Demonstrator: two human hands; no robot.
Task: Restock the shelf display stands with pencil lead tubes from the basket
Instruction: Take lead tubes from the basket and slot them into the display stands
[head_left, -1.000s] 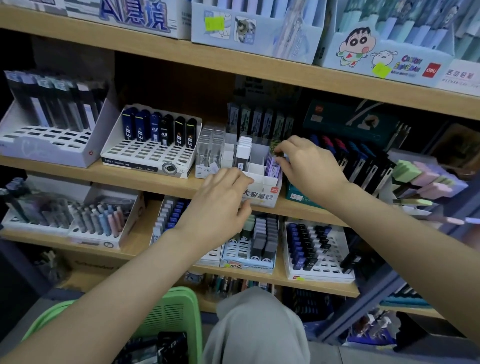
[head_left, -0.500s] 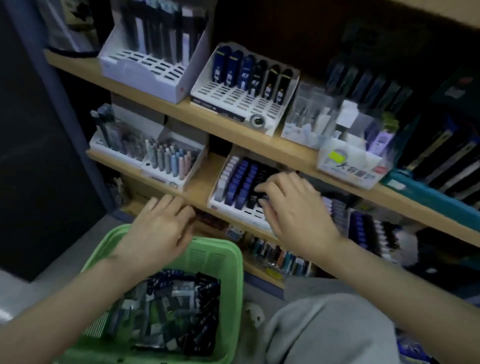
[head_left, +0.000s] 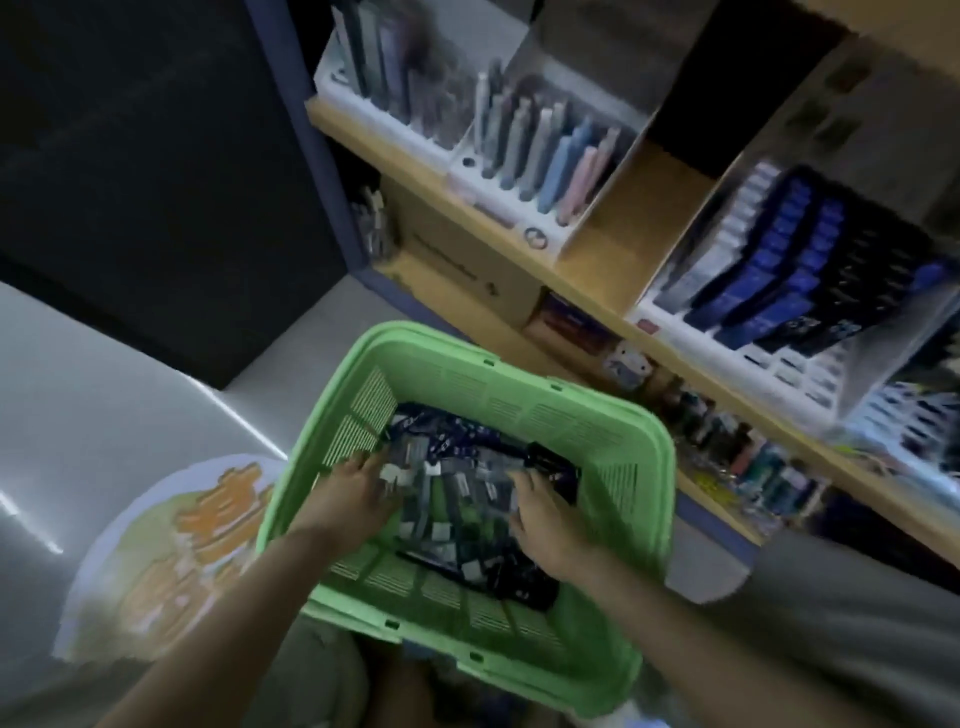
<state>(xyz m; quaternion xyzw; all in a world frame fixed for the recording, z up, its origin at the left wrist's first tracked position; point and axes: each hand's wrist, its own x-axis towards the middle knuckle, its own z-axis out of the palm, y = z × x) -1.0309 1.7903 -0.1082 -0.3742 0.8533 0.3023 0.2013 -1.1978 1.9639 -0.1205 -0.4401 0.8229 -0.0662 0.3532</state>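
The green plastic basket (head_left: 524, 400) stands on the floor below me, holding a loose pile of dark blue, black and clear pencil lead tubes (head_left: 457, 499). Both of my hands are inside it. My left hand (head_left: 356, 496) lies on the left side of the pile with its fingers stretched onto the tubes. On the right side, the fingers of my right hand (head_left: 545, 519) reach toward a black tube (head_left: 545, 460). The frame is blurred and no tube shows clearly in either hand. A white display stand (head_left: 810, 374) with blue and black tubes sits on the shelf at right.
A second white stand with pastel tubes (head_left: 545, 156) stands on the wooden shelf (head_left: 587, 265) further left. Below it are a cardboard box (head_left: 457, 265) and a bottom shelf of small items. A round floor sticker (head_left: 171, 551) lies left of the basket. My grey-clad knee (head_left: 852, 613) is at right.
My view has swung down from the shelf to the basket. Both hands left the display stands and dropped into the basket onto the pile of tubes.
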